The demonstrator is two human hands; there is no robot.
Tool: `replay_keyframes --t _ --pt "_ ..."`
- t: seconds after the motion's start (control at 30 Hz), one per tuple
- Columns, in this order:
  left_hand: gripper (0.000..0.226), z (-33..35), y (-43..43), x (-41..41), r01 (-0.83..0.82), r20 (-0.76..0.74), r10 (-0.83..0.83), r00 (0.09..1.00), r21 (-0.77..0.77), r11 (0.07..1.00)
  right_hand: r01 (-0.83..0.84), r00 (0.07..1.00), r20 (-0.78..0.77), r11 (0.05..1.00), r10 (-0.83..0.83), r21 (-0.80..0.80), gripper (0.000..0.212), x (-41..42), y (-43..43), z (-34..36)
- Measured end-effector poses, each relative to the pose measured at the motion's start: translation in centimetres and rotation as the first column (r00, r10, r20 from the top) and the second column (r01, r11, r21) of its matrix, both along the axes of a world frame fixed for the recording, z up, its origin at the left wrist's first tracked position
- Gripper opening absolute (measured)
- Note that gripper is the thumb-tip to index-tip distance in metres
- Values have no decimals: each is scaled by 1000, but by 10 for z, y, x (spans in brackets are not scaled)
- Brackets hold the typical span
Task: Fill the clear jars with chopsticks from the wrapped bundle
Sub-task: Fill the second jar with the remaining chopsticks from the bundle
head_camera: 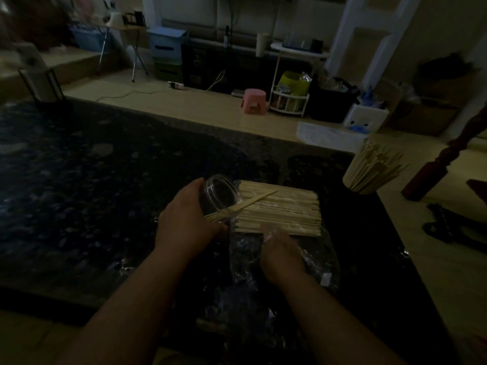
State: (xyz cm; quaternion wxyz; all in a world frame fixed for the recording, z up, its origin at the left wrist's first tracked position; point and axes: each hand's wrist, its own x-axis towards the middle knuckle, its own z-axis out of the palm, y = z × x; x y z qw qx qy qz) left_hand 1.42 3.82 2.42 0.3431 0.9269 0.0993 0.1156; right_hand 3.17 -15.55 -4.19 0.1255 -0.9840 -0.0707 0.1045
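L hand (pixel 184 219) gripped clear jar (pixel 220 191) tipped sideways at left end of chopstick bundle (pixel 284 209), R hand (pixel 282 248) at its near edge, grip unclear; few angled sticks (pixel 253 200) could slide out if jar rolled

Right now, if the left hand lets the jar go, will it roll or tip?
The jar is round and lies tilted in the left hand, so it would probably roll. It looks like clear plastic, nearly empty, so likely light. The chopsticks in its mouth may slide out.
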Motion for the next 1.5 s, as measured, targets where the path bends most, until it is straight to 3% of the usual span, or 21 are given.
replay_keyframes --t 0.17,0.33,0.53,0.77,0.97,1.1,1.23,1.4,1.5 --pt "108 -1 2 2 -12 -5 12 1000 -9 1000 -43 997 66 992 52 -122 50 18 2 1" --pt "107 -1 2 2 3 5 -3 1000 -27 1000 -58 998 0 975 60 -216 45 32 5 7" --pt "108 -2 2 2 8 0 -8 1000 -24 1000 -47 999 -8 978 46 -205 26 39 7 10" --pt "111 -2 1 2 18 -21 -19 1000 -17 1000 -120 992 -88 931 96 -346 41 39 9 11" --pt "108 0 -1 0 33 -17 -33 999 -25 999 -67 994 -97 965 44 -254 39 43 12 16" --pt "109 0 -1 0 36 -17 -36 999 -25 999 -61 998 -27 953 56 -298 31 36 12 13" --pt "107 1 0 0 39 -14 -39 999 -27 999 -66 998 -35 973 59 -222 38 20 3 10" --pt "109 3 -1 -2 35 -28 -35 999 -4 999 -155 961 184 954 205 -255 30 -6 -2 22" --pt "107 5 -3 -5 46 -3 -46 999 -5 999 -187 946 214 950 243 -250 30 -20 -1 23"
